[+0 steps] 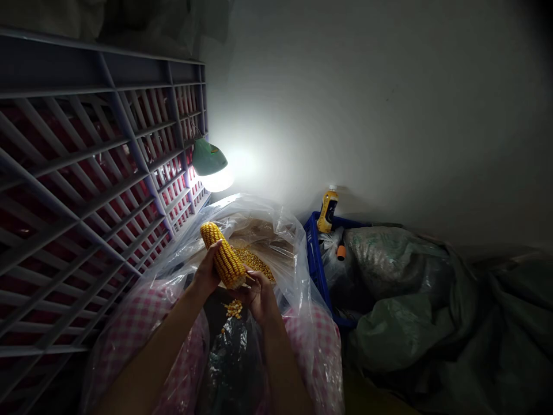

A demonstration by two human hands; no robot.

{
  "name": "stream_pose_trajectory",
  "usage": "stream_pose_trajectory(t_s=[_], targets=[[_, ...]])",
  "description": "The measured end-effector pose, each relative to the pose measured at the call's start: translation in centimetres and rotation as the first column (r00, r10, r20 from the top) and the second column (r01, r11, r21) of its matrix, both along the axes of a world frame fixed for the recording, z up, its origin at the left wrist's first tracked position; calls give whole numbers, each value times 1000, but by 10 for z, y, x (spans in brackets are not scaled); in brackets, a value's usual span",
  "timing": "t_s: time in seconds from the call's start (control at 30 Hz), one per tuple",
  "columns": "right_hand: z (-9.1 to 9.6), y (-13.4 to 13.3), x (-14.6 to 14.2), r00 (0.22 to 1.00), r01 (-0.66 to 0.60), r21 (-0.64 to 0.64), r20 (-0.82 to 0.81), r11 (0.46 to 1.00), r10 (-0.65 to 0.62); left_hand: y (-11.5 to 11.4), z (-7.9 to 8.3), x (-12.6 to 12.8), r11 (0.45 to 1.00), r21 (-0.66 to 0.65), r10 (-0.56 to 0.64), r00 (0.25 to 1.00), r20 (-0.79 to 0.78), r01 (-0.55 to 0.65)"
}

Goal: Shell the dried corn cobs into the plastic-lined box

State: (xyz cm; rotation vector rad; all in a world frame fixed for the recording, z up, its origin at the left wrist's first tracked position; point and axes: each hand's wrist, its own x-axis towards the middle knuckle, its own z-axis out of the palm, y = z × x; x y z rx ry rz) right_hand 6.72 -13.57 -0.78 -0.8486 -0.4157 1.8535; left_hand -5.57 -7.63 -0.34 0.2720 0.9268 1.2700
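An ear of corn [222, 253] with yellow kernels is tilted over an open clear plastic bag [295, 245]. My left hand [207, 275] is closed round the ear's left side, thumb along it. At the ear's lower end, my right hand [260, 297] has its fingers curled against the base, gripping it there; part of these fingers is hidden. Loose corn kernels [254, 264] lie in a heap inside the bag, behind the ear. A smaller cluster of pale kernels [234, 309] rests on dark plastic below my hands.
A lit green-capped lamp [210, 158] hangs from the stacked slatted crates [138, 138] on the left. To the right, a blue crate [317, 271] holds a yellow bottle [327, 210] and plastic bags. Dark green sacking [406, 328] spreads beyond it. Pink checked cloth [142, 317] covers my legs.
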Motion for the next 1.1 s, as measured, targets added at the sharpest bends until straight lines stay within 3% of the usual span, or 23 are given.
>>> stream_pose_trajectory(t_s=[0.2,0.4,0.63,0.8,0.9,1.0,1.1], targets=[[-3,0,-3,999,20,49,35,999,-22,-1,-1,3,1000,-10,-19,1000,9,19],[-5,0,-4,999,32,-20,7,999,-32,0,-2,2,1000,6,-11,1000,-1,11],[-4,-1,-7,998,9,64,64,998,-13,-1,-9,3,999,-3,-47,999,-21,47],[-1,-1,-9,998,34,79,51,996,-38,1,-2,-1,1000,18,3,1000,9,-4],[2,-4,-10,989,9,70,148,997,-19,0,2,-2,1000,1,-9,1000,0,9],[16,-11,2,912,23,114,405,993,-67,-1,0,0,994,-66,-83,996,-14,82],[46,-15,41,721,21,279,661,960,-208,-4,-6,5,977,-130,-159,984,84,169]])
